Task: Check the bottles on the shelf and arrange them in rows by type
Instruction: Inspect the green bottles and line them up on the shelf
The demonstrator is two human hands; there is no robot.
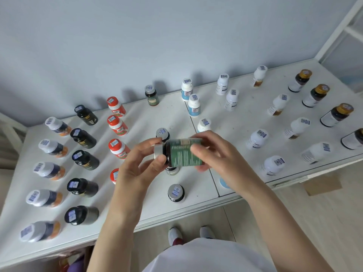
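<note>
Both my hands hold one green-labelled bottle (181,153) sideways above the middle of the white shelf (149,201). My left hand (137,163) pinches its silver cap end. My right hand (214,154) wraps round its body and base. More green-labelled bottles stand in a column behind and below it: one at the back (151,95), one just behind my hands (162,134), one near the front (176,192). Another sits partly hidden under the held bottle.
Bottles stand in columns by type: white-capped orange ones (50,168) at far left, black ones (84,160), red-capped ones (117,125), blue-labelled white ones (193,105), white ones (257,138), gold-capped ones (336,114) at right. A wall backs the shelf. A cardboard piece (322,186) lies on the floor.
</note>
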